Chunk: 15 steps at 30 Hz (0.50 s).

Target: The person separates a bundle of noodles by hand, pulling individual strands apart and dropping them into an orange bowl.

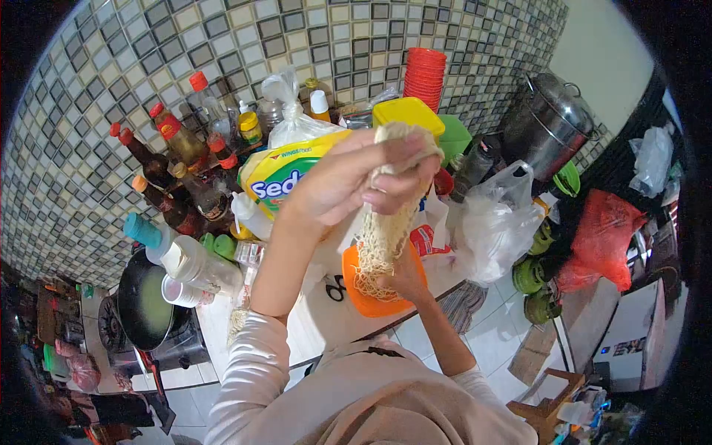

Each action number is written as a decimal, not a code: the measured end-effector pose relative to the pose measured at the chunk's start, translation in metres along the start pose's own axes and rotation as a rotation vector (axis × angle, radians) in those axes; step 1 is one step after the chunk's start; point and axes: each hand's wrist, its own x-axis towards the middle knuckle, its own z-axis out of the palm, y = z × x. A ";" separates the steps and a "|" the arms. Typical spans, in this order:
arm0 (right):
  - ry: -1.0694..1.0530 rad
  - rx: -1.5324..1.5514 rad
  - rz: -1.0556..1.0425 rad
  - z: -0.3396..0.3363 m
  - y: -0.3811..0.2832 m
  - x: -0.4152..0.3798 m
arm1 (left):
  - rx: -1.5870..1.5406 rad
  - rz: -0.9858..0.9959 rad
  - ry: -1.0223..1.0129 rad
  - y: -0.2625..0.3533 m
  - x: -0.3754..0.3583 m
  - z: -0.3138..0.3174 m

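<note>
My left hand (356, 178) is raised over the counter, its fingers wrapped round the top of a pale bag or strip of dry noodles (383, 236). The noodles hang down from it into an orange bowl (354, 297) at the counter's front edge. Lower down, my right hand (404, 276) is at the bowl, its fingers against the lower end of the noodles; part of it is hidden behind them. Behind my left wrist stands a yellow and green Sedaap pack (278, 178). Black scissor handles (335, 288) lie left of the bowl.
Sauce bottles (185, 144) and clear plastic cups (200, 271) stand at the left, near a wok (148, 300) on a stove. Behind are stacked red cups (425, 78) and a yellow container (408, 115). A white plastic bag (498, 222) and a steel pot (549, 122) are at the right.
</note>
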 end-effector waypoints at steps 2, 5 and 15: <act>0.161 0.040 0.141 0.004 0.012 0.001 | 0.036 -0.006 0.007 -0.013 0.005 -0.002; 0.160 0.105 0.316 0.001 0.011 -0.002 | 0.032 -0.074 0.004 -0.011 0.003 0.003; -0.035 -0.182 0.367 -0.012 0.048 -0.035 | -0.011 0.023 -0.008 -0.003 -0.001 -0.004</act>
